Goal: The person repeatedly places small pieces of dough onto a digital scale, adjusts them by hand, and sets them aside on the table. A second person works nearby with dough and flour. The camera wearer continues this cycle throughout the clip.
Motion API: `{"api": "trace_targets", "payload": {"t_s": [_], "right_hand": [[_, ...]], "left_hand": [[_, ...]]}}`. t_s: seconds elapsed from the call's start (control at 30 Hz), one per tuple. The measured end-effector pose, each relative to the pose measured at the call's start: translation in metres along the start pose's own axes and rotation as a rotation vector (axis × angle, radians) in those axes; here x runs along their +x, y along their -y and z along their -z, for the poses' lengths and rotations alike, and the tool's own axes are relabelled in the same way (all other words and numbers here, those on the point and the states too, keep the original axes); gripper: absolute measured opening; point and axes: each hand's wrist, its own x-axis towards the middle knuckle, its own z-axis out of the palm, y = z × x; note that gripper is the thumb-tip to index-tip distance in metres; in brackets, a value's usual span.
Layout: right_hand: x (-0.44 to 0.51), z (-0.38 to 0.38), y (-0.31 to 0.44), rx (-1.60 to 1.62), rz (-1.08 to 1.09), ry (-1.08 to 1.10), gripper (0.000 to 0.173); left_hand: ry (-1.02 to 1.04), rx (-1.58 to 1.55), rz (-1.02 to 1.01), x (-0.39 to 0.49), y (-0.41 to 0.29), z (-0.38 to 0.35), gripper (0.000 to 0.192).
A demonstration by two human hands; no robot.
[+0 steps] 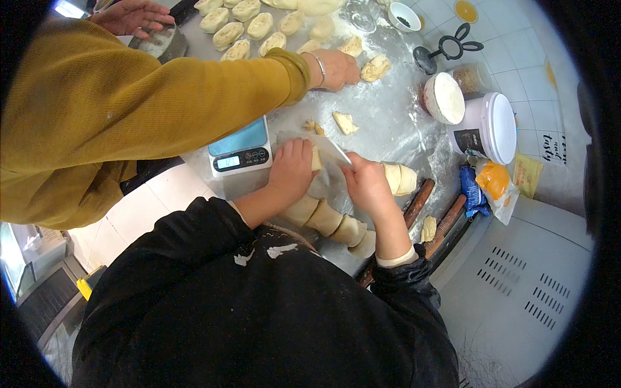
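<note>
My left hand rests over a piece of dough on the floured metal worktop, beside a digital scale. A white, flat-bladed scraper or cutter is gripped in my right hand, its blade close to that dough. Small dough scraps and a pale dough piece lie just beyond the blade. Cut pieces of rolled dough curve in a row between my forearms, and more dough pieces sit right of my right hand. What the fingers of my left hand touch underneath is partly hidden.
A co-worker's arm in a mustard sleeve crosses from the left; that person's hand touches the worktop beside a dough piece. Several shaped doughs lie beyond. Rolling pins, a flour bowl and a white tub stand right.
</note>
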Motion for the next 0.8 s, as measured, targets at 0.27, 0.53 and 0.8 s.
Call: {"api": "trace_targets", "payload": {"t_s": [0.27,0.53,0.8], "right_hand": [[0.007,-0.029,0.0,-0.29,0.065,0.077,0.007],[0.02,-0.049,0.016,-0.409,-0.013,0.087,0.014],[0.009,0.034,-0.034,-0.283,-0.059,-0.285,0.034]], "left_hand": [[0.051,0.026,0.017,0.003,-0.003,0.005,0.061],[-0.115,0.016,-0.074,-0.001,0.008,-0.011,0.046],[-0.065,-0.497,0.05,-0.032,0.035,0.055,0.053]]}}
